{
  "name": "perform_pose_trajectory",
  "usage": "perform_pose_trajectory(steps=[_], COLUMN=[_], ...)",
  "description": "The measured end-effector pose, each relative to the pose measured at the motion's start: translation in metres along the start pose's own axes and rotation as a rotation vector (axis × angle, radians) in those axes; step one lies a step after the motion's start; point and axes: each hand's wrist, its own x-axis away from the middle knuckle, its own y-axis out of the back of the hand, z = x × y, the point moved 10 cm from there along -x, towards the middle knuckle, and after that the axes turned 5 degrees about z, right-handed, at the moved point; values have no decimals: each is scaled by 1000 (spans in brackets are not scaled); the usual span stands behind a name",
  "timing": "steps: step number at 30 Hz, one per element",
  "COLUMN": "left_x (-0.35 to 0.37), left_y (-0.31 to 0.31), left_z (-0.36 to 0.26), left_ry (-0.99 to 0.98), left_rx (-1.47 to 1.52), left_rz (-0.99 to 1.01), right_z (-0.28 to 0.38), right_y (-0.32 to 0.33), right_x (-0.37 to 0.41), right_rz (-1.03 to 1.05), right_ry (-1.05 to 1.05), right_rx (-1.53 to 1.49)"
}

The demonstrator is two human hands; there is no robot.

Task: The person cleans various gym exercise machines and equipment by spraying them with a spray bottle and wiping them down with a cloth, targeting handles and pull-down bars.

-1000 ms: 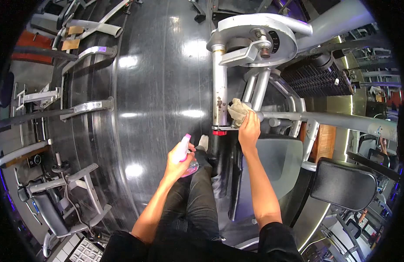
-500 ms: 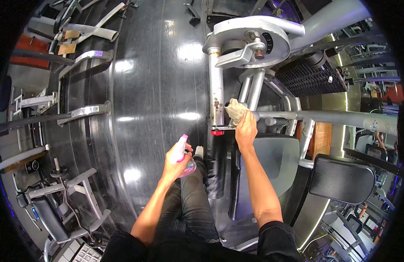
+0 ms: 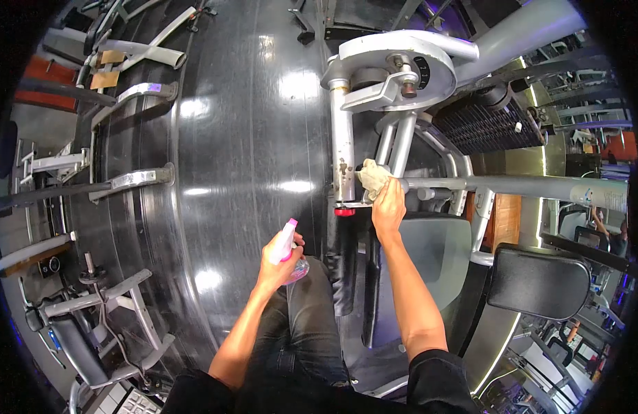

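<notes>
Pressing a cloth [image 3: 373,177] with right hand [image 3: 388,207]; left hand [image 3: 277,262] fingers grasp spray bottle [image 3: 286,247].

A small spray bottle [image 3: 287,237] sits upright, leaning slightly, in the left hand [image 3: 277,261] above the person's knee. It has a pink nozzle, a white neck and a clear rounded body with a pinkish tint; the fingers wrap the neck, so only the top and the lower edge of the body show. Ahead and to the right, a beige cloth [image 3: 372,176] – crumpled into a loose wad – is pressed by the right hand [image 3: 389,208] against grey metal tubing. It lies just beside the upright post [image 3: 343,141], where the horizontal bar [image 3: 498,184] begins. Its folds bunch above the fingertips, which cover its lower edge.
</notes>
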Motion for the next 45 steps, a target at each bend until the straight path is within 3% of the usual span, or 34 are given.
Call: perform_pose_trajectory(steps=[34, 37, 40, 45], left_x=[-9, -10, -13, -24], left_y=[-11, -17, -21, -36], left_z=[0, -4, -8, -21], left_ry=[-17, -23, -32, -32], left_rx=[34, -5, -16, -19], left_rz=[39, 41, 42, 58], right_z=[-5, -2, -4, -6], right_y=[-4, -1, -3, -6], right_x=[2, 3, 4, -5], right_rz=[-7, -70, -16, 257], right_ry=[-34, 46, 16, 129], right_rx=[30, 28, -8, -228])
